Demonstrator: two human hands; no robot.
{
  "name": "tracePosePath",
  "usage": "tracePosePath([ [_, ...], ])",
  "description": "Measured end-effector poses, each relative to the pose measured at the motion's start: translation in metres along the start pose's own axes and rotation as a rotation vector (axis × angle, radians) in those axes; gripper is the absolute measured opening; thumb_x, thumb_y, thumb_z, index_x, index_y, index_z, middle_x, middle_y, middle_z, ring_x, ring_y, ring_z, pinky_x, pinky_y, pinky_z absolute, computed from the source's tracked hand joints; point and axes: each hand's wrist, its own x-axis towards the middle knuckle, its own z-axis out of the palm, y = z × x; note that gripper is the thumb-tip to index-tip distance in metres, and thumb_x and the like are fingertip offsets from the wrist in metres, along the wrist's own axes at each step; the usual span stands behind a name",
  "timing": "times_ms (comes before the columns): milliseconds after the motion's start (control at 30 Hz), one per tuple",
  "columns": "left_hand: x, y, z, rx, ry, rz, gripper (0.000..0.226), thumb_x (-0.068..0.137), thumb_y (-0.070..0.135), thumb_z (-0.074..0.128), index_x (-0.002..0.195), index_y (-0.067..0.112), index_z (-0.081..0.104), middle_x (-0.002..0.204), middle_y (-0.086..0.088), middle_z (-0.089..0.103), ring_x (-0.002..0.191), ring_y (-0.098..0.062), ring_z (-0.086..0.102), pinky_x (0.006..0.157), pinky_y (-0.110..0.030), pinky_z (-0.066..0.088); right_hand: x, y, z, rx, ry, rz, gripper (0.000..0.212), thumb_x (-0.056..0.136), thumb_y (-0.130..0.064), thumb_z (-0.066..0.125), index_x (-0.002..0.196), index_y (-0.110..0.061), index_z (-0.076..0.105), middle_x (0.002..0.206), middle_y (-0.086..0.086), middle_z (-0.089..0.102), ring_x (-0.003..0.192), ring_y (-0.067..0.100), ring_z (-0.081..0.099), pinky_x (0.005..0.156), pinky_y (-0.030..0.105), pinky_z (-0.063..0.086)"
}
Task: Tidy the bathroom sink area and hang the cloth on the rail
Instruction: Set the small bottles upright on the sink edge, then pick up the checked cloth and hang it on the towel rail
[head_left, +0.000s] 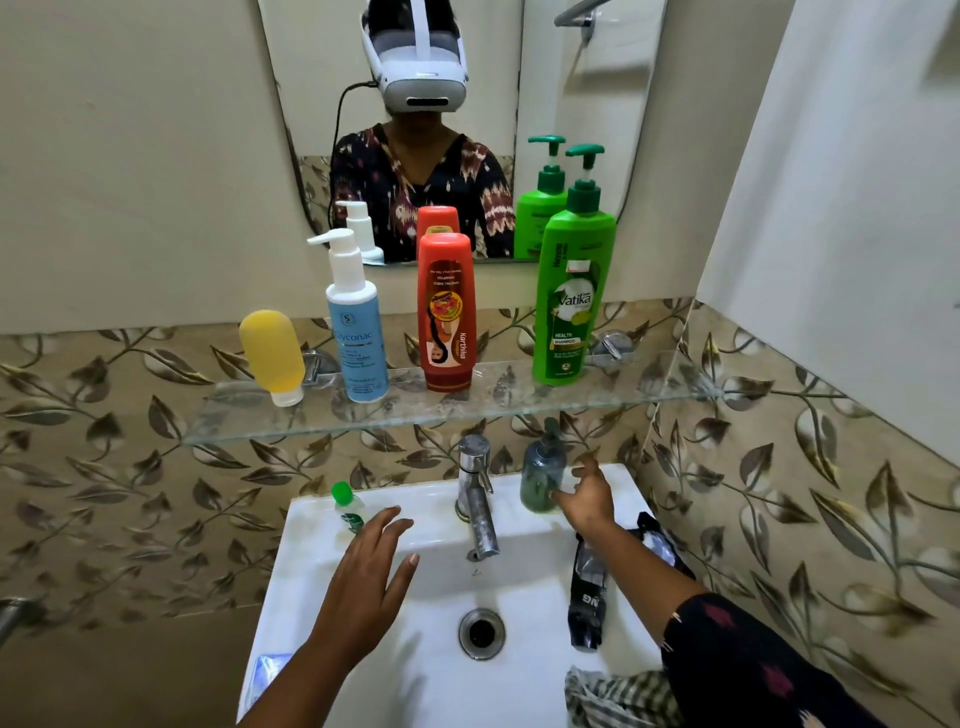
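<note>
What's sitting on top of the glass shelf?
On the glass shelf: a yellow tube, blue pump bottle, red shampoo bottle and green pump bottle. Nothing visibly hidden behind them.

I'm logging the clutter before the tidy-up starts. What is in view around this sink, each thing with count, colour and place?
squeeze bottle: 1, yellow, cap down, left end of glass shelf
pump bottle: 1, blue and white, shelf, right of the yellow one
shampoo bottle: 1, red, cap down, shelf middle
Vatika pump bottle: 1, green, shelf right
small bottle: 1, clear with green cap, sink rim, back left
soap dispenser: 1, dark translucent, rim right of tap
black tube: 1, lying on right rim
checked cloth: 1, green and white, front right rim
mirror: 1, above shelf
left hand: open, over basin
right hand: open, at the dispenser
</note>
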Motion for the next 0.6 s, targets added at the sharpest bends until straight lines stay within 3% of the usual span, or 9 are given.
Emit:
tracePosePath([
  [133, -0.007, 0.006, 0.008, -0.016, -0.001, 0.015, 0.034, 0.092, 0.029, 0.049, 0.126, 0.022, 0.049, 0.143, 0.003, 0.040, 0.132, -0.014, 0.037, 0.105, -0.029, 0.034, -0.035, 0.006, -0.010, -0.112, -0.098, -0.121, 0.036, 0.076, -0.005, 0.066, 0.111, -0.006, 0.057, 0.090, 0.008, 0.063, 0.084, 0.024, 0.060, 0.075, 0.032, 0.050],
  [200, -0.011, 0.009, 0.012, -0.029, -0.007, 0.021, 0.035, 0.092, 0.029, 0.049, 0.127, 0.022, 0.048, 0.143, 0.003, 0.040, 0.132, -0.014, 0.037, 0.106, -0.030, 0.034, -0.058, 0.014, -0.014, -0.166, -0.240, -0.177, 0.025, 0.078, -0.005, 0.062, 0.102, -0.006, 0.063, 0.084, 0.007, 0.064, 0.079, 0.020, 0.059, 0.070, 0.028, 0.048],
  [300, -0.016, 0.015, 0.018, -0.041, -0.013, 0.025, 0.037, 0.092, 0.029, 0.049, 0.129, 0.022, 0.046, 0.144, 0.003, 0.040, 0.133, -0.014, 0.037, 0.107, -0.031, 0.034, -0.092, 0.030, -0.020, -0.419, -0.575, -0.267, 0.027, 0.081, -0.014, 0.067, 0.106, -0.007, 0.062, 0.100, 0.011, 0.070, 0.082, 0.019, 0.061, 0.071, 0.026, 0.046],
  [400, -0.017, 0.020, 0.021, -0.035, -0.009, 0.043, 0.040, 0.092, 0.027, 0.050, 0.131, 0.021, 0.045, 0.145, 0.001, 0.040, 0.135, -0.013, 0.034, 0.108, -0.028, 0.029, -0.119, 0.046, -0.022, -0.739, -0.764, -0.306, 0.036, 0.083, -0.026, 0.064, 0.116, -0.013, 0.058, 0.116, 0.007, 0.066, 0.109, 0.023, 0.056, 0.086, 0.032, 0.046],
  [600, -0.029, 0.031, 0.033, -0.052, -0.038, 0.044, 0.043, 0.093, 0.028, 0.049, 0.134, 0.020, 0.042, 0.146, 0.001, 0.038, 0.136, -0.010, 0.030, 0.110, -0.026, 0.025, -0.155, 0.063, -0.035, -0.933, -0.712, -0.346, 0.041, 0.086, -0.028, 0.055, 0.125, -0.018, 0.051, 0.132, 0.007, 0.051, 0.122, 0.028, 0.046, 0.098, 0.039, 0.040],
])
